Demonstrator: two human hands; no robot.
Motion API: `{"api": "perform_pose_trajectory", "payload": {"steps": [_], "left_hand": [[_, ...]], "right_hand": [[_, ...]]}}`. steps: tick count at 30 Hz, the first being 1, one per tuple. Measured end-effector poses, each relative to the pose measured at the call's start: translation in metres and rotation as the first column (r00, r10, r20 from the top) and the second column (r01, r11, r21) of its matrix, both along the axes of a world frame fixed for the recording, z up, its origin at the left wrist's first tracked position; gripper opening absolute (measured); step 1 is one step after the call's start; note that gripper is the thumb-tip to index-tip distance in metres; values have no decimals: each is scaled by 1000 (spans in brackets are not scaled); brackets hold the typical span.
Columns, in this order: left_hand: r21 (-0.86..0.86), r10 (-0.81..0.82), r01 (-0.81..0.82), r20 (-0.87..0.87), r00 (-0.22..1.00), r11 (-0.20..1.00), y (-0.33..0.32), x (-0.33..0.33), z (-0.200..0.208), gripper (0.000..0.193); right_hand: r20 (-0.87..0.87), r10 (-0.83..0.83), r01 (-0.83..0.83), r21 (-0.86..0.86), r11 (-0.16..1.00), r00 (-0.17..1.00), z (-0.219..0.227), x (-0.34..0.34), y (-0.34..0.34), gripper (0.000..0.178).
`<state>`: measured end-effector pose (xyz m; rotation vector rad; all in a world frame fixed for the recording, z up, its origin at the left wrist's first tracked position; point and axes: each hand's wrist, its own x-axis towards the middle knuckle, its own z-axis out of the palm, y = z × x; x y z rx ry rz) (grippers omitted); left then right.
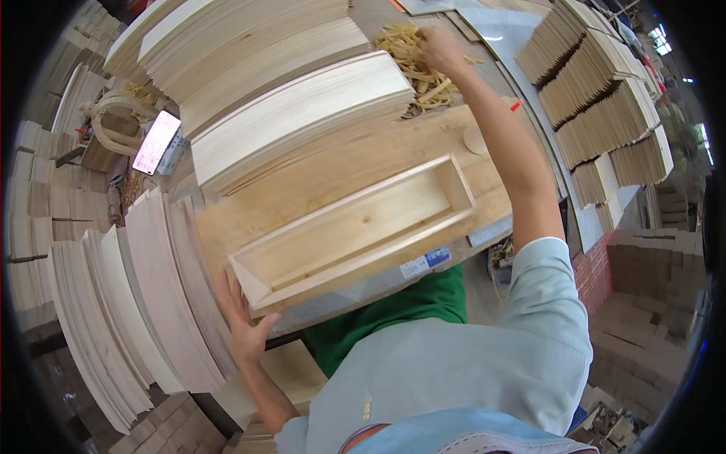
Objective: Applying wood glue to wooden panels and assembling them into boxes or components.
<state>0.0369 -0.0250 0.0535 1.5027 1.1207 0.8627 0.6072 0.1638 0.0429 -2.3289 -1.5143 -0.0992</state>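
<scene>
A long, shallow open-topped box of pale wood [363, 221] lies on a wooden board, slanting up to the right. Against its left end rests my left hand [246, 324], fingers stretched along the end panel and thumb apart near the front corner. My right arm reaches far forward. At the end of it, my right hand [441, 51] is over a heap of yellowish strips [404, 47], with its fingers bent together. What those fingers hold, if anything, is too small to make out.
Stacked pale wood panels [302, 113] stand behind the box, and more panels [170, 280] lean at the left. A lit phone [157, 142] is propped beyond them. A round whitish thing [475, 139] sits near my right forearm. Stacked thin boards [605, 98] fill the far right.
</scene>
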Motion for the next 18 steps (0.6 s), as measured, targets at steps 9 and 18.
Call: {"api": "perform_pose_trajectory", "payload": {"steps": [9,18], "left_hand": [[-33,281,-280,17,960,959,-55,-44,10,95],[214,238,-223,-44,970,951,-35,8,41,46]], "right_hand": [[-117,-19,42,196,980,993,6,34,51,23],[-585,438,5,603,798,683,151,-27,-56,20]]}}
